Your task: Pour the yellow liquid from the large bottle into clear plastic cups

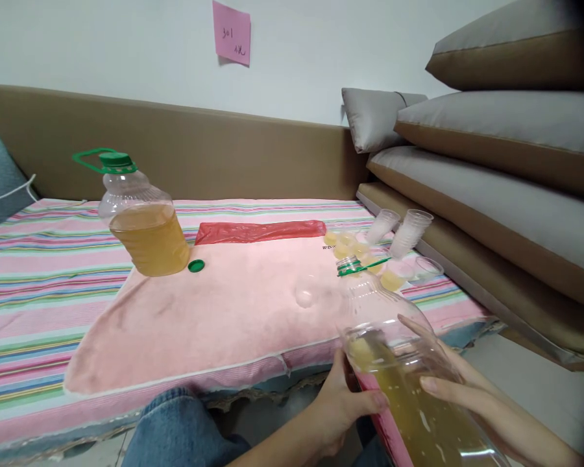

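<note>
My left hand and my right hand are wrapped round opposite sides of a large clear plastic jug at lower right. It holds yellowish liquid, and its bottom runs out of view. The jug leans away from me, its uncapped mouth pointing toward the bed and its green handle sticking out to the right. Beyond the mouth stand several small clear cups with pale yellow liquid, some hidden behind the neck. Left of the neck, a small clear cup is on the pink towel.
A second jug with a green lid stands at left, beside a loose green cap. A red plastic bag lies along the towel's far edge. Two stacks of cups tilt near the piled cushions on the right.
</note>
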A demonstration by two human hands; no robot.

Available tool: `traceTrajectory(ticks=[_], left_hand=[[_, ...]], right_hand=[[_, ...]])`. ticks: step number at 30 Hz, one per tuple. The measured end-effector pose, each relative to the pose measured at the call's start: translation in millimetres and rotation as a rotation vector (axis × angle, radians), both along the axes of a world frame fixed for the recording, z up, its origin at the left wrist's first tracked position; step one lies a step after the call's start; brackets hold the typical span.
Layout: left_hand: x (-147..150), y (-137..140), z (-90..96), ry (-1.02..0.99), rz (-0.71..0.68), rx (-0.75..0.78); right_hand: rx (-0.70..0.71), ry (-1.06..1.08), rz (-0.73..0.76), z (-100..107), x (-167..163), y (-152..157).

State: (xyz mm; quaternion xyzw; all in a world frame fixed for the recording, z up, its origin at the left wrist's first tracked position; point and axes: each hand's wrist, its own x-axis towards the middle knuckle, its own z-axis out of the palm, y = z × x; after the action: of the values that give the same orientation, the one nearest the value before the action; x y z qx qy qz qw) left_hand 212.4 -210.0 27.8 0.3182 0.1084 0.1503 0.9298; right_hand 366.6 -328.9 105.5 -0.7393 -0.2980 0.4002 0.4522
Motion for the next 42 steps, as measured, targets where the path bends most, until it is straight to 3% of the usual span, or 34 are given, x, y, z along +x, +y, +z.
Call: traceTrajectory(ticks=[5, 15, 31, 38, 42], left_hand=[[-5.9, -1.5, -1.2, 0.002, -0.019, -0.062], [-8.9, -2.0, 3.0, 0.028, -0.006, -0.139], [-3.0, -5.1, -7.8, 0.106, -0.050, -0.081], [-2.5, -9.3, -14.2, 0.052, -0.052, -0.086], [-2.2, -10.0, -11.6, 0.057, -0.052, -0.117]], right_hand=[[0.013, -0.004, 0.033, -6.6, 1.0, 4.2], [-0.039, -0.147, 0.088, 6.6, -2.2, 14.7], [-0.083, -0.228, 0.161, 22.4, 4.1, 23.2], [-0.110, -0.193, 0.153, 12.5, 15.3, 22.2], [-0.125, -0.175, 0.153, 18.1, 13.3, 23.1]])
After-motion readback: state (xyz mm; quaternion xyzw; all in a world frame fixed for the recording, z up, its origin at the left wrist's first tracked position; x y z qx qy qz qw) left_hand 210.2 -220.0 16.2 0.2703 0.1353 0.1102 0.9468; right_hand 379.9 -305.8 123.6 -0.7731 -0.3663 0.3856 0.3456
